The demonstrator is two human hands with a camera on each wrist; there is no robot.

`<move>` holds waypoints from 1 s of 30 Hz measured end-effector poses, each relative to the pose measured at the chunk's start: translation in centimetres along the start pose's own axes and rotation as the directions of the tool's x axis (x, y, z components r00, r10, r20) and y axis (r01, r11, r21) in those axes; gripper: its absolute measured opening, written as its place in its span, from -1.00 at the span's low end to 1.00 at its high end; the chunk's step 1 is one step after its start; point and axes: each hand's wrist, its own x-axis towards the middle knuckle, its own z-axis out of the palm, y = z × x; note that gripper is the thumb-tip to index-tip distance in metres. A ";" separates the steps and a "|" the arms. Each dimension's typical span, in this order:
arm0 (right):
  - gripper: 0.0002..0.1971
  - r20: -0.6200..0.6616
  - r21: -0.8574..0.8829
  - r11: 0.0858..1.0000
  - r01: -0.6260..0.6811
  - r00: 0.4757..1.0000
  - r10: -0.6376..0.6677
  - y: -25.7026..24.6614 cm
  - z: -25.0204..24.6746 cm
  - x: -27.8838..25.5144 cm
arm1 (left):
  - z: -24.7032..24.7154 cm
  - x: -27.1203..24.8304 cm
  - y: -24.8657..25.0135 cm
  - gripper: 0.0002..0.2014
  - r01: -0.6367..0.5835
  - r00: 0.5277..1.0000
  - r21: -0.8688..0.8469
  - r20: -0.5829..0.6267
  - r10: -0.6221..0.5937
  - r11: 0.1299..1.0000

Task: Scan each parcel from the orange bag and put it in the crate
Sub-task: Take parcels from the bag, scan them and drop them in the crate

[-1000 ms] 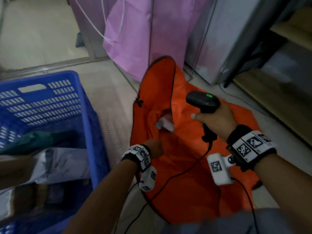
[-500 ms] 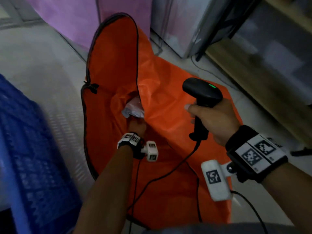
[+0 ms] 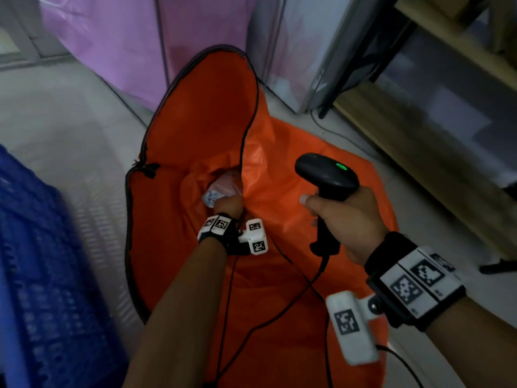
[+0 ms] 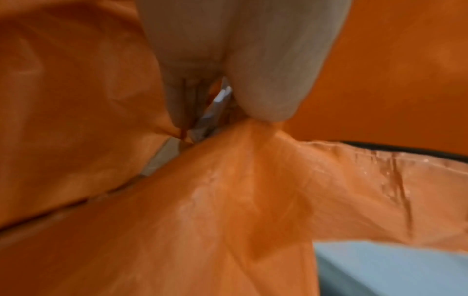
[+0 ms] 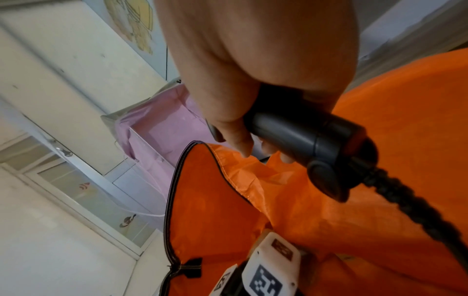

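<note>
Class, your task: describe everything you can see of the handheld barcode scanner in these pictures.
The barcode scanner is a black, pistol-shaped handheld unit that looks like matte plastic. A rounded head carries a lit green light on top. Below it runs a straight handle, which the right hand grips with curled fingers, thumb pointing left. A dark cable leaves the handle's base and trails down across the orange bag. The scanner is held roughly upright above the bag, apart from the fabric. Its scan window faces away, unseen.

1. pale tiled floor (image 3: 70,113), kinda dim overall
2. pink fabric wardrobe (image 3: 117,46) at the back, grey cabinet (image 3: 302,46) right beside it
3. wooden shelving (image 3: 419,130) on the right
4. cream wall (image 5: 76,60) behind
</note>
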 end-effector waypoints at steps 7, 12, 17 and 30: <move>-0.90 0.582 -0.361 0.930 -0.062 0.764 0.277 0.4 -0.6 -1.4 | -4.8 -2.8 6.9 -0.75 -0.111 0.958 -0.426 0.194 0.210 0.898; -0.55 0.550 -0.553 0.832 0.044 0.770 0.325 2.5 -1.1 -0.5 | -9.9 -7.3 11.8 -0.79 -0.057 0.913 -0.681 0.260 0.315 0.730; -0.43 0.544 -0.537 0.834 0.125 0.808 0.229 1.4 1.1 -1.1 | -10.8 -11.7 16.5 -0.80 -0.116 0.832 -0.761 0.276 0.480 0.638; -0.31 -0.546 -0.092 0.986 -0.139 0.835 0.067 -2.5 -3.7 -0.6 | -9.4 -8.5 5.7 -0.90 -0.164 0.975 -0.714 -0.014 0.221 0.680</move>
